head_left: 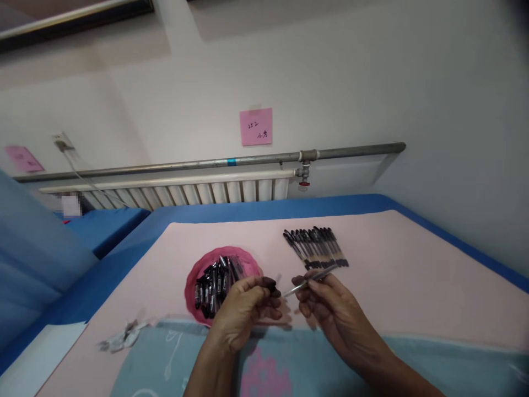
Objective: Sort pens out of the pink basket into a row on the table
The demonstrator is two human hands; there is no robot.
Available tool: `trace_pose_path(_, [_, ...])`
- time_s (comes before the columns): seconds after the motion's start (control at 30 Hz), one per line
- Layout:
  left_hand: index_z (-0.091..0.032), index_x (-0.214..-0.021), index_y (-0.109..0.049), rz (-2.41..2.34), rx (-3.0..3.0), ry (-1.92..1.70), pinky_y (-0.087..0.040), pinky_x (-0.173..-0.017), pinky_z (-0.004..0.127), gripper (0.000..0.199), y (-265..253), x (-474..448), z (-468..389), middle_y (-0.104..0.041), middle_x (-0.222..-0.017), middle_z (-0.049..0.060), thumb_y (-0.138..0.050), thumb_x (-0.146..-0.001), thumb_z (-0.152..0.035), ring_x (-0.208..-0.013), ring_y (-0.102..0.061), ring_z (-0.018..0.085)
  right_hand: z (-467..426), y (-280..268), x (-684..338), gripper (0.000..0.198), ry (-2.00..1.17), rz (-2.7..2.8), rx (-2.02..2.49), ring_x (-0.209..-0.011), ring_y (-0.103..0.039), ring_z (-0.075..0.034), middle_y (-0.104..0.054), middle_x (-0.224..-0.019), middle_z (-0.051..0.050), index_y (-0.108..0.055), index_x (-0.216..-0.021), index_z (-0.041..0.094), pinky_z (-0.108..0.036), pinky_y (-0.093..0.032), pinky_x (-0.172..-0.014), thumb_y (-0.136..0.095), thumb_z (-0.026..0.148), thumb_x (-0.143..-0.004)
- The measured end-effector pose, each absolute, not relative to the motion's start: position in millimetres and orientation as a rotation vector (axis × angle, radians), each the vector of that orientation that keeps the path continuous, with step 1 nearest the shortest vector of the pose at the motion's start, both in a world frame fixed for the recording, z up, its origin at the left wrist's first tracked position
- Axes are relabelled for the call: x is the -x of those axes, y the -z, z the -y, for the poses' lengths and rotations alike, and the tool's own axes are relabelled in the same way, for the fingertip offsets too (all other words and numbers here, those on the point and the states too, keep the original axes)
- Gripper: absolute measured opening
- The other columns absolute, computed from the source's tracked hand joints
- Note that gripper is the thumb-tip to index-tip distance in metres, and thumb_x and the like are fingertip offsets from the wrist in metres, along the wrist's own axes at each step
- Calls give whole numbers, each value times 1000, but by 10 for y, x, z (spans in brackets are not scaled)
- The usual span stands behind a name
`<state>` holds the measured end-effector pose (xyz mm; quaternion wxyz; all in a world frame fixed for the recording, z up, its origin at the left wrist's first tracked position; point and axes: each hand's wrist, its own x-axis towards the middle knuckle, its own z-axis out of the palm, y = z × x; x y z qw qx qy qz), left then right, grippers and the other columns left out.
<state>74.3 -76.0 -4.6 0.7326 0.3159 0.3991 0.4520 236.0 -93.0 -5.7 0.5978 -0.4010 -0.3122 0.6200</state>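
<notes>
My right hand (pixel 336 311) is closed in a pinch around a slim, clear pen barrel (pixel 328 271), which points toward my left hand. Fingers of my left hand (pixel 248 306) are pinched on a small black piece that looks like a pen cap (pixel 269 284); its far end is hidden. Both hands are close together but apart, over the near edge of the pink sheet. Beside my left hand, a pink basket (pixel 190 292) holds many black pens (pixel 215 284) in a jumble. Beyond my right hand lies a row of black-capped pens (pixel 316 245), side by side. Dark marks show on my fingertips.
A pink sheet (pixel 413 275) covers the blue table (pixel 268 207). Teal patterned cloth (pixel 185 358) lies along the near side, with crumpled white tissue (pixel 124 337) at left. Behind the table are a radiator (pixel 215 192), a pipe (pixel 351 150) and a pink note (pixel 256 127).
</notes>
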Motion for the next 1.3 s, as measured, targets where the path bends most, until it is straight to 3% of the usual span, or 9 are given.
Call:
trace_pose_path(0.4, [-8,-82,-63,-836,-704,-904,-49,-54,25,26,21,-781,799,-66,-71,8,-72,-61,-20,-60,-62,14,921,92,-2360,21,-1427,685,851,-65,-58,-15,-66,-81,-3,-56,-81,20,-25,-44,-52,-71,29,-68])
trace_pose_path(0.77, [-8,-81,-60,-840,-727,-908,-50,-53,25,24,84,-802,787,-66,-70,7,-71,-63,-19,-60,-63,15,937,85,-2381,19,-1381,805,888,-67,-60,-16,-67,-85,-5,-58,-82,19,-27,-46,-53,-69,31,-71])
trace_pose_path(0.97, [-9,-84,-58,-870,-786,-903,-51,-57,26,24,139,-785,778,-67,-70,8,-69,-65,-19,-61,-65,16,922,114,-2395,21,-1376,891,986,-50,-55,-13,-60,-60,-1,-60,-81,16,-23,-41,-41,-66,35,-73])
trace_pose_path(1.13, [-9,-81,-57,-863,-830,-894,-50,-55,25,24,158,-809,762,-67,-67,8,-70,-64,-21,-58,-65,17,894,187,-2407,26,-1315,916,1087,-38,-48,-10,-58,-54,2,-58,-77,16,-20,-31,-33,-65,40,-72])
trace_pose_path(1.3, [-9,-81,-57,-842,-807,-892,-50,-54,25,26,159,-842,774,-67,-69,8,-70,-64,-23,-58,-65,16,895,185,-2400,26,-1321,900,1081,-40,-49,-10,-59,-55,2,-55,-83,18,-19,-33,-33,-66,39,-72])
